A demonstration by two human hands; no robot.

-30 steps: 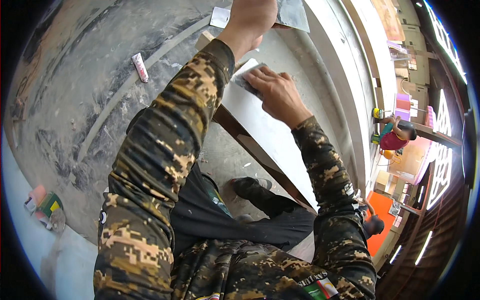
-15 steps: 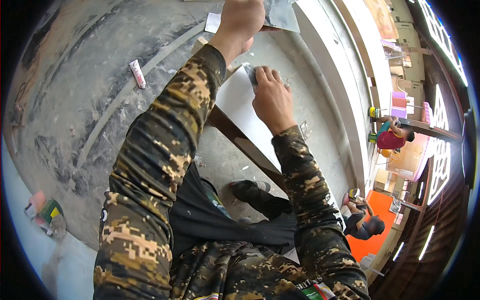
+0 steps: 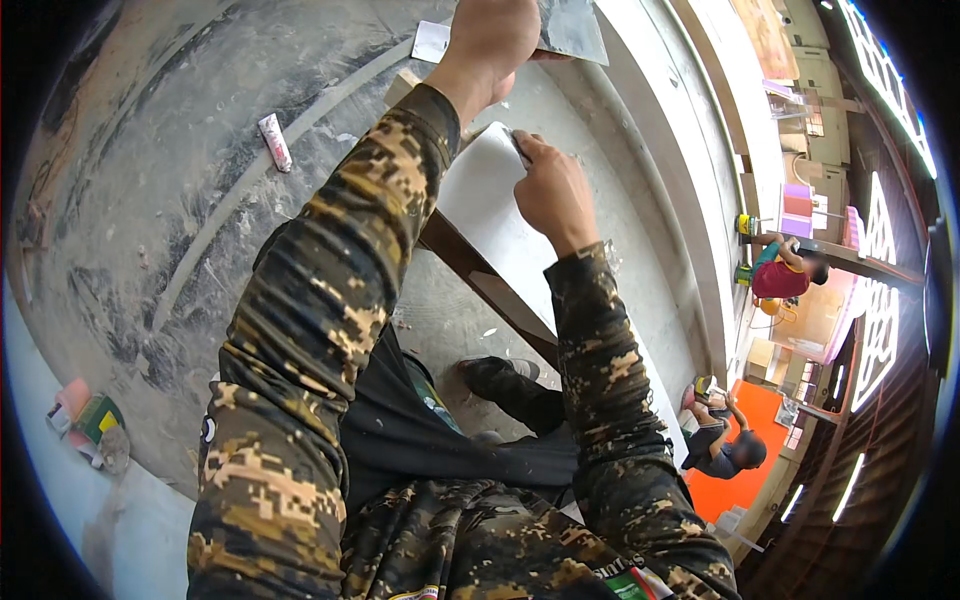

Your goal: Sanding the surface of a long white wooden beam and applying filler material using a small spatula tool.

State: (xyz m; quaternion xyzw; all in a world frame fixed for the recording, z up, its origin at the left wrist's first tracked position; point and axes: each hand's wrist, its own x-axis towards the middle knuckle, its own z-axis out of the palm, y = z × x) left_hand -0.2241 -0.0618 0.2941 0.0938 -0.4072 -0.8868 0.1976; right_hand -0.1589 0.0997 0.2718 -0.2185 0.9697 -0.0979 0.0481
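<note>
My left hand is closed on a flat grey metal plate at the top of the view; smears mark its surface, and the frame's upper edge cuts it off. Lower and to the right, my right hand grips a small thin grey scraper blade, seen nearly edge-on, its handle hidden by the fingers. That hand is over the right edge of a long white panel with brown sides. The panel slants from beneath my left wrist down towards my right forearm, which covers part of it.
On the dusty grey floor to the left lies a white and red tube. Green and pink containers stand at the lower left. A long white ledge curves along the right. Two people sit farther right. A white piece lies near my left wrist.
My right hand has turned, and the scraper blade, flat to view before, now shows mostly its edge. The left hand and metal plate have shifted slightly right.
</note>
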